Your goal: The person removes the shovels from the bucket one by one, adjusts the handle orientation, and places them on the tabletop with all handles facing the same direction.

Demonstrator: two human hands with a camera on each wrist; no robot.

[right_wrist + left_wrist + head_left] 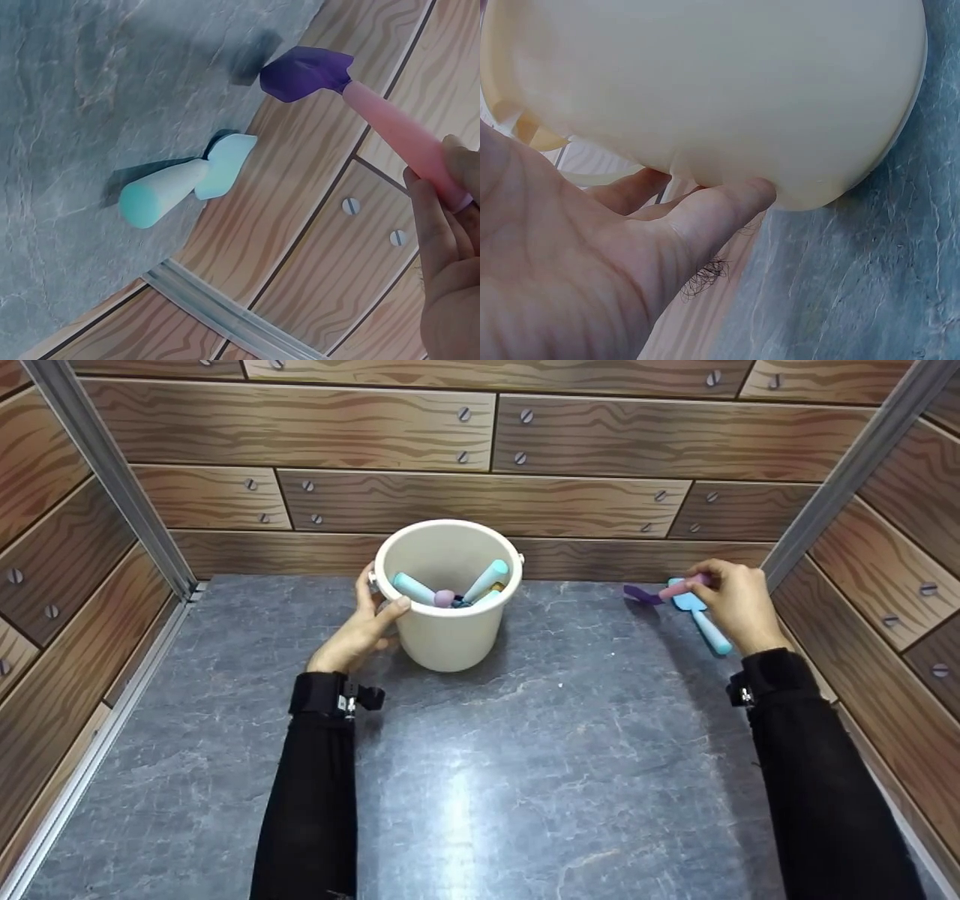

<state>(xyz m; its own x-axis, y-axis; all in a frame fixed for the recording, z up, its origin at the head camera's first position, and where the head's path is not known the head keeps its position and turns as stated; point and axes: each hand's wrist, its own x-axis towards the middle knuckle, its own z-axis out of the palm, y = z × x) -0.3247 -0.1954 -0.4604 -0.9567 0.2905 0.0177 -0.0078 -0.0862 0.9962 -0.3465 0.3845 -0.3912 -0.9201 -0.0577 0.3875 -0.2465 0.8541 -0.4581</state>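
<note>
Left hand (358, 631) gripping bucket (442, 637), right hand (739, 604) pinching spatula (660, 592)

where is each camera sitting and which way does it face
Head: worn on the head, looking forward and down at the table; both sleeved arms show, left hand at the bucket, right hand holding the pink-handled scoop.
Left wrist: under the palm, facing the bucket's wall; palm and thumb show.
Right wrist: facing the pink-handled scoop and the blue scoop; fingers show.
Shared: head and left wrist both show the bucket.
</note>
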